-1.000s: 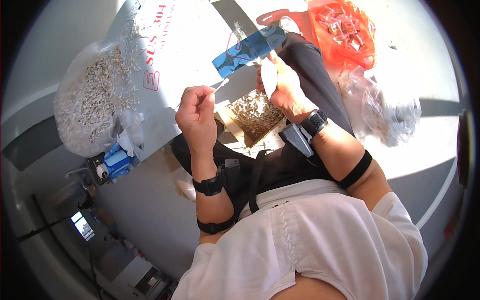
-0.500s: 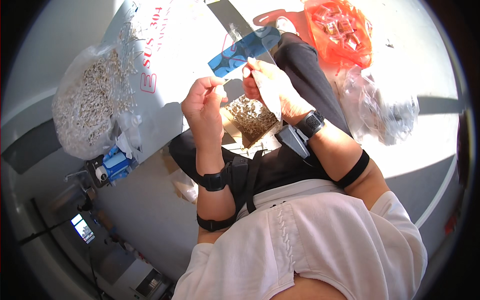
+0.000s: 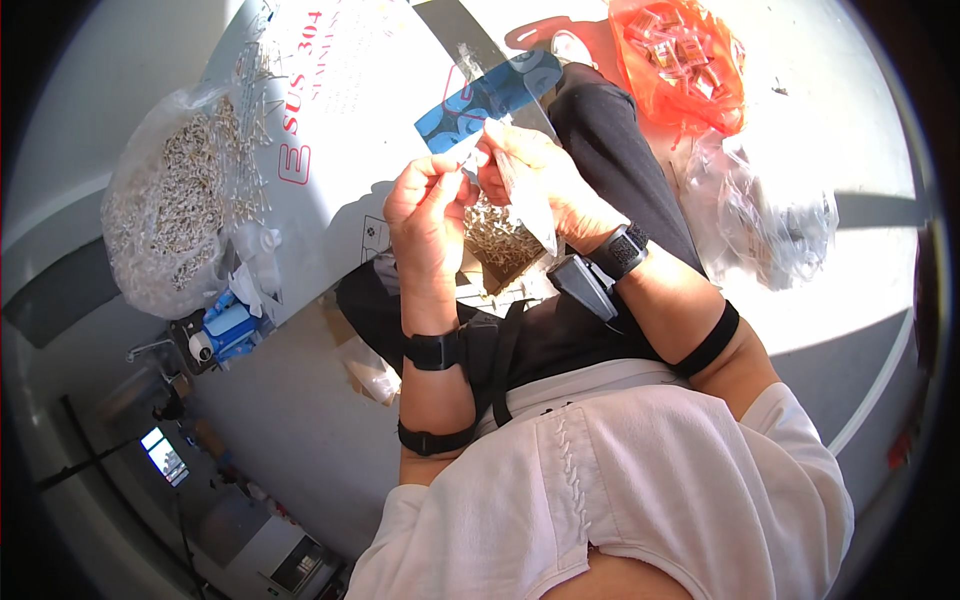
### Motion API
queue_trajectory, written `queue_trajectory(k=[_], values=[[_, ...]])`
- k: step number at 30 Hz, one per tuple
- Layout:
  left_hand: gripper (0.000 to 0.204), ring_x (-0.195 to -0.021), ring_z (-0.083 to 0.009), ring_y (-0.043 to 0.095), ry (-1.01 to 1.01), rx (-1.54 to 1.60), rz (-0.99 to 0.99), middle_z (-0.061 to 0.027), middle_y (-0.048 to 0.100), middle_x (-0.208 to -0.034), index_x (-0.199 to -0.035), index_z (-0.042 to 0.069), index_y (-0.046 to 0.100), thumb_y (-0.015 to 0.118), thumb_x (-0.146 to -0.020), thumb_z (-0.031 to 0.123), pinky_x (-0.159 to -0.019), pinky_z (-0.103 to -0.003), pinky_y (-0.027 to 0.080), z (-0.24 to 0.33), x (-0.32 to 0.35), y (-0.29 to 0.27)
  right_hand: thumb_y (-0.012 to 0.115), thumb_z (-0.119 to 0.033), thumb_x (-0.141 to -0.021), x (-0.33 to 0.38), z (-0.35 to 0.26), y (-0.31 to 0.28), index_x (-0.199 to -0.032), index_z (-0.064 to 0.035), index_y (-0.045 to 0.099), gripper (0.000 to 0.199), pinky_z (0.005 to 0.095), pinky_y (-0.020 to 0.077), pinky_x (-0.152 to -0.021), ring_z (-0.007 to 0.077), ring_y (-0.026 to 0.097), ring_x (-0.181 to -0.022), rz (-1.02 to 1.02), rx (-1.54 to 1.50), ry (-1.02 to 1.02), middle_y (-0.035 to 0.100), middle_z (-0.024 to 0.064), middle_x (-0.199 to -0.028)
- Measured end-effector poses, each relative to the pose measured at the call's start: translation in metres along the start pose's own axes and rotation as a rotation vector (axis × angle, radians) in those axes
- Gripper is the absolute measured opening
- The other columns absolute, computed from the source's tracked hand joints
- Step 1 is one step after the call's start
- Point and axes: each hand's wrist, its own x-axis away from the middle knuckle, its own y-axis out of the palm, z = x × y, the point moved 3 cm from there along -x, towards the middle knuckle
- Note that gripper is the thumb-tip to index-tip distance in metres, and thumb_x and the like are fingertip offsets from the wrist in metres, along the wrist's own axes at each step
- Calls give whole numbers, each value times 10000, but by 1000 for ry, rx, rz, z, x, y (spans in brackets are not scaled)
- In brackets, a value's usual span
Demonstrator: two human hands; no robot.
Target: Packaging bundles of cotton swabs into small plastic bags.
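Observation:
A small clear plastic bag point(image 3: 533, 205) hangs from my right hand point(image 3: 560, 185), whose fingers are closed round its upper part. Beside it, my left hand point(image 3: 428, 212) is pinched, thumb against forefinger. A pale bit shows between the two hands, too small to tell apart from the bag's edge. Below them, between my legs, a brown cardboard box point(image 3: 512, 272) holds many short pale sticks point(image 3: 498, 232) that look like cotton swabs. My hands partly hide the box. Just beyond my fingers lies a blue patterned translucent sheet point(image 3: 485, 100).
At the left, a large clear bag point(image 3: 170, 215) of similar sticks rests on a white printed board point(image 3: 335, 110). Near its edge is a blue-and-white object point(image 3: 228, 328). An orange-red bag point(image 3: 640, 90) of small packets stands far right, above crumpled clear plastic bags point(image 3: 765, 220).
My left hand has moved right and slightly up, close to my right hand. The small bag's top has shifted a little left with my right fingers.

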Motion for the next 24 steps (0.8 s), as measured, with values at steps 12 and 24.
queue_trajectory(k=[12,24], values=[[42,-696,-136,471,51,98,-92,-42,513,-775,-918,12,580,560,-900,44,-659,-284,427,9,7,6,606,-309,-912,-6,-1,-10,-786,-43,608,295,258,453,-505,136,543,-533,255,44,-35,590,33,-652],[170,-634,-107,426,94,337,-385,-13,463,-766,-780,65,538,707,-782,53,-561,-223,353,15,12,12,578,-349,-924,-6,-3,-10,-756,-56,604,339,248,456,-489,135,550,-514,256,83,-40,584,36,-626]])
